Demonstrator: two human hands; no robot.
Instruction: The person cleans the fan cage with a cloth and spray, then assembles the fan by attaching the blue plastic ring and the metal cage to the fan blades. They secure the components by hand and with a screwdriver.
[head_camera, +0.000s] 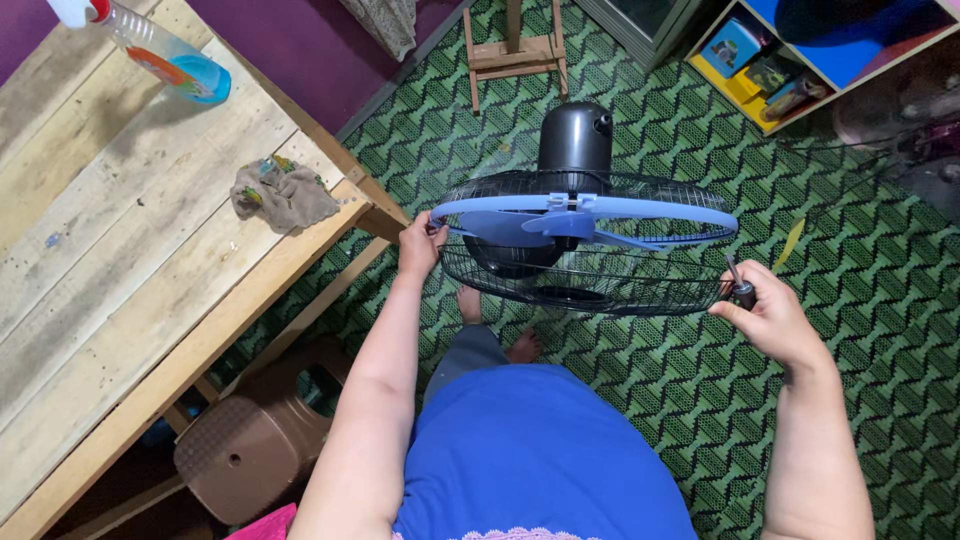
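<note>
A person in a blue top stands over a pedestal fan (583, 240) tipped so its wire cage faces upward, the black motor housing (575, 140) on its far side. The left hand (418, 246) pinches the cage's blue rim at the fan's left edge; the right hand (768, 318), just off the fan's right edge, has its fingers curled around a small dark tool (740, 288). Left of the fan stand a wooden table (120, 260) bearing a crumpled rag (283, 194) and spray bottle (150, 45), and a brown stool (250, 440).

Both bare arms stretched forward, left hand (418, 246) raised with fingers curled closed in a grip, right hand (765, 318) out wide, fingers pinched closed
</note>
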